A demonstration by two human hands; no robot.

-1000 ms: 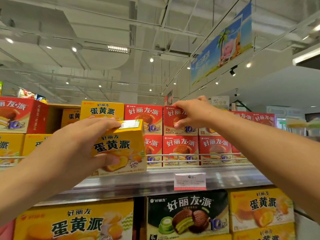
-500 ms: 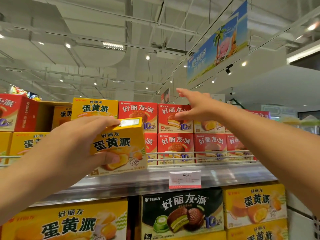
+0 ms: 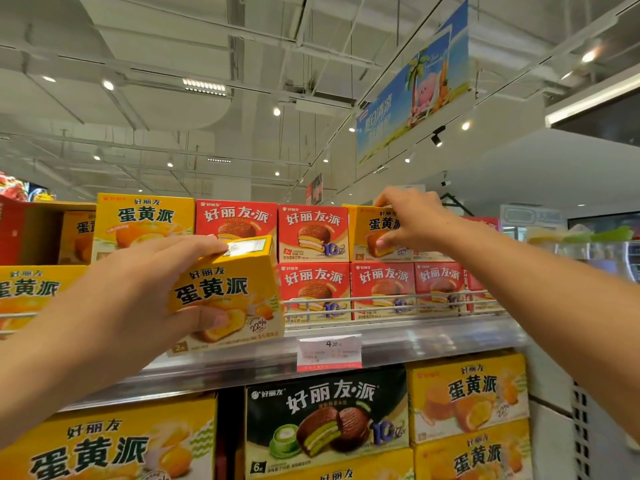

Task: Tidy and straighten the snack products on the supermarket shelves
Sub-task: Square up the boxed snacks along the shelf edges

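My left hand (image 3: pixel 138 292) grips a small yellow egg-yolk pie box (image 3: pixel 232 292) in front of the top shelf, fingers over its top and thumb on its front face. My right hand (image 3: pixel 412 220) grips a second yellow pie box (image 3: pixel 372 230) that stands in the upper row among red chocolate pie boxes (image 3: pixel 313 232), fingers on its top edge and thumb on its front. More red boxes (image 3: pixel 381 289) fill the lower row behind a wire rail. A yellow box (image 3: pixel 142 220) stands at the upper left.
The metal shelf edge (image 3: pixel 433 344) carries a price tag (image 3: pixel 329 351). Below stand large yellow boxes (image 3: pixel 467 396) and a dark green-tea pie box (image 3: pixel 325 420). An open cardboard case (image 3: pixel 41 233) sits at the far left. A banner (image 3: pixel 412 84) hangs overhead.
My right hand moved from the red box in the upper row, opened, then closed on the yellow box to its right. My left hand kept holding its yellow box.
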